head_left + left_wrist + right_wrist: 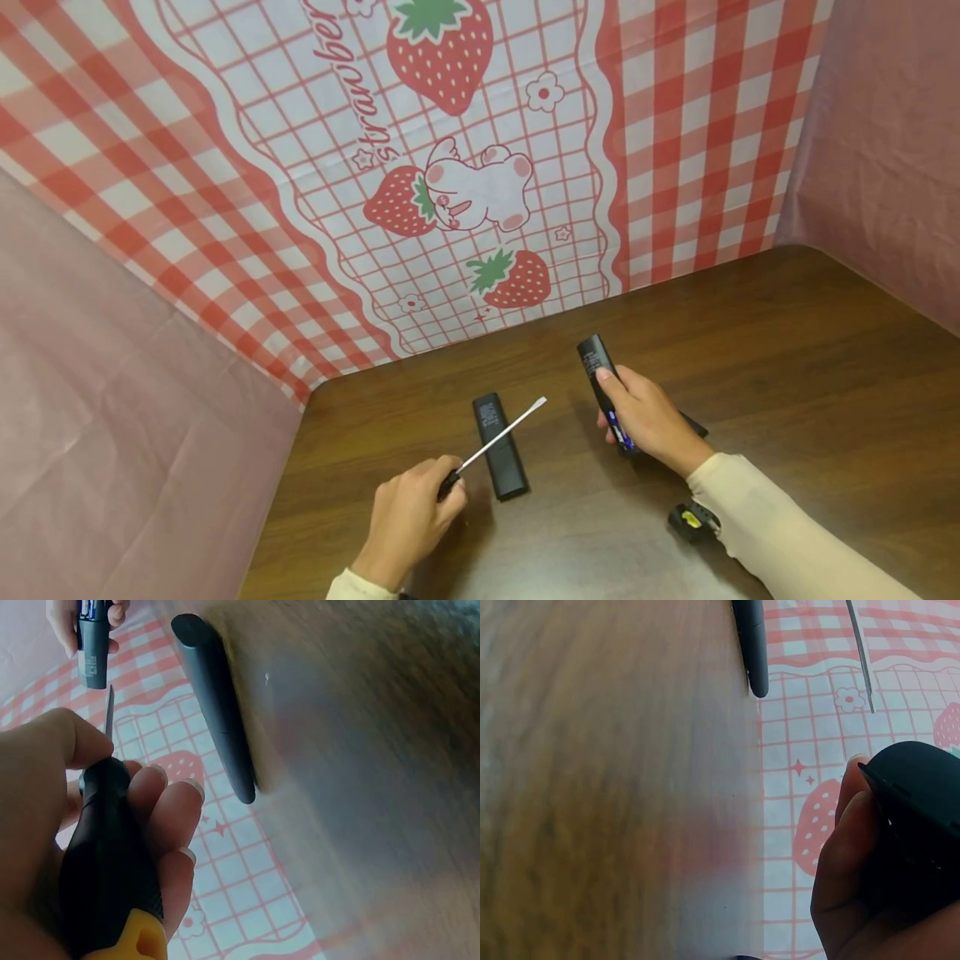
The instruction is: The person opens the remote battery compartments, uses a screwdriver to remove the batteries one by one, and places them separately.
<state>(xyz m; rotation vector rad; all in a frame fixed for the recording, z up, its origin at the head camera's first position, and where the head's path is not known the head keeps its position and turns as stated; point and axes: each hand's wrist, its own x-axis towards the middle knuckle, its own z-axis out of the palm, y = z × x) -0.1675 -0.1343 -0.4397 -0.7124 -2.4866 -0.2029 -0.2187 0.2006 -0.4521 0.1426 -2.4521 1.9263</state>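
My left hand [408, 512] grips a flat-blade screwdriver [109, 840] by its black and yellow handle. The bare metal shaft slants up to the right in the head view, its tip above the table. In my right hand [656, 417] I hold a slim black remote control [592, 354], label side showing, thumb on top. Blue batteries [618, 432] are visible in its uncovered lower part. Between the hands a second black remote control [510, 471] lies label side up, and the screwdriver shaft crosses over it in the head view.
Behind the right hand a dark flat piece [696, 425] shows partly; its kind is unclear. A small black object with a yellow patch [690, 521] sits beside the right sleeve. A strawberry-print cloth [555, 167] hangs behind the brown table [810, 350], with pink cloth [112, 400] at the sides.
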